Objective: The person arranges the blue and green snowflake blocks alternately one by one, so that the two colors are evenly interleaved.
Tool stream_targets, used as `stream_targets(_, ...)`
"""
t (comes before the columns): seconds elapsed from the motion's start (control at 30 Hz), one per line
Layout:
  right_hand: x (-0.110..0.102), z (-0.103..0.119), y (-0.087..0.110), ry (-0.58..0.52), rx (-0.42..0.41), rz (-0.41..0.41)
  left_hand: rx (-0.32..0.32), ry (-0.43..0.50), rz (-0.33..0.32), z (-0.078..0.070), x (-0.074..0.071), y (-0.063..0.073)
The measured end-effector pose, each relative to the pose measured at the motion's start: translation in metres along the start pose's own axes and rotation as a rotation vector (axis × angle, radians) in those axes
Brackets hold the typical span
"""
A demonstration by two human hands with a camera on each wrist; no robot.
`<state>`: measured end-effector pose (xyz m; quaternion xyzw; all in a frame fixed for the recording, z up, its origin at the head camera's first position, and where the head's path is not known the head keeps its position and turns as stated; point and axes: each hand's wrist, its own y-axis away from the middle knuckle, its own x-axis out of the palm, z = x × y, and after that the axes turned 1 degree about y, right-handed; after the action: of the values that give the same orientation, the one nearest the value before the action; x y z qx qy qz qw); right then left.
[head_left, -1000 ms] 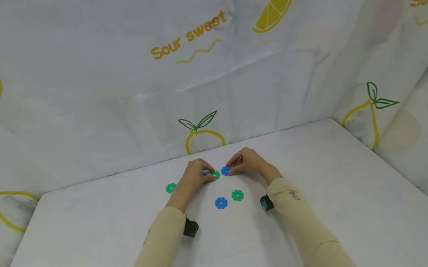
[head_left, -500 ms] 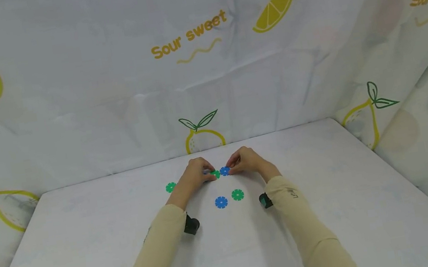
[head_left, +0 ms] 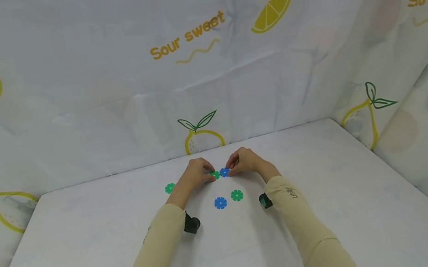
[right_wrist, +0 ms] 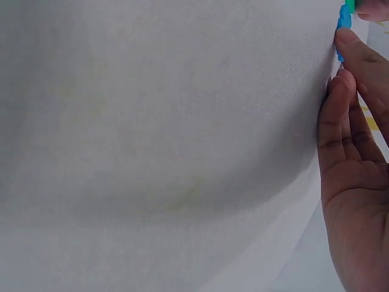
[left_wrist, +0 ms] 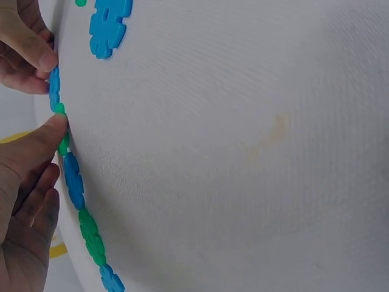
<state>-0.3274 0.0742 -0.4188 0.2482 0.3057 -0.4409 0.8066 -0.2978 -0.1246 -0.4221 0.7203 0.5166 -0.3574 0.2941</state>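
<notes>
Between left fingers (left_wrist: pixel 39 139), green disc (left_wrist: pixel 64 145) pinched; right fingers (right_wrist: pixel 363 64) pinch adjoining blue disc (left_wrist: pixel 55 88). Joining apparently in hand; next move likely needs steady pressing.

Lemon-print sheets (head_left: pixel 107 94) screen a white table (head_left: pixel 85 247), booth-like

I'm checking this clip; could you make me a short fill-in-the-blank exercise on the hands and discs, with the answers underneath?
1. The left hand pinches the left-hand disc, coloured ____.
2. The right hand pinches the right-hand disc, coloured ____.
3. In the head view, the loose green disc lies to the ____ of the loose blue disc.
4. Both sleeves are coloured ____.

Missing words: green; blue; right; beige.
</notes>
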Motion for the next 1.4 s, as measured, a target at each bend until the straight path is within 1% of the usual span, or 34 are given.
stream_targets(0.17, 0.0, -0.001, 0.001, -0.006, 0.019, 0.005, 0.023, 0.012, -0.005, 0.0, 0.001, 0.0)
stream_targets(0.43, -0.002, -0.003, 0.004, -0.011, 0.053, 0.006, 0.03, 0.028, -0.011, -0.001, 0.002, -0.001)
stream_targets(0.63, -0.005, -0.007, 0.007, -0.056, 0.036, -0.003, 0.032, 0.061, -0.019, -0.003, 0.001, 0.0)
stream_targets(0.77, -0.009, -0.015, 0.01, -0.117, -0.014, -0.008, 0.048, 0.076, -0.024, -0.003, 0.002, -0.001)
stream_targets(0.87, -0.014, -0.019, 0.014, -0.128, -0.082, -0.01, 0.07, 0.083, -0.036, -0.004, 0.004, -0.003)
stream_targets(1.0, -0.022, -0.019, 0.025, -0.127, -0.184, -0.004, 0.094, 0.089, -0.061, -0.005, 0.011, -0.006)
stream_targets(1.13, -0.027, -0.017, 0.039, -0.188, -0.263, 0.032, 0.1, 0.095, -0.078, -0.008, 0.016, -0.009)
stream_targets(1.27, -0.027, -0.016, 0.052, -0.258, -0.297, 0.083, 0.102, 0.077, -0.095, -0.01, 0.02, -0.012)
stream_targets(1.4, -0.025, -0.015, 0.064, -0.293, -0.282, 0.124, 0.095, 0.067, -0.088, -0.011, 0.022, -0.014)
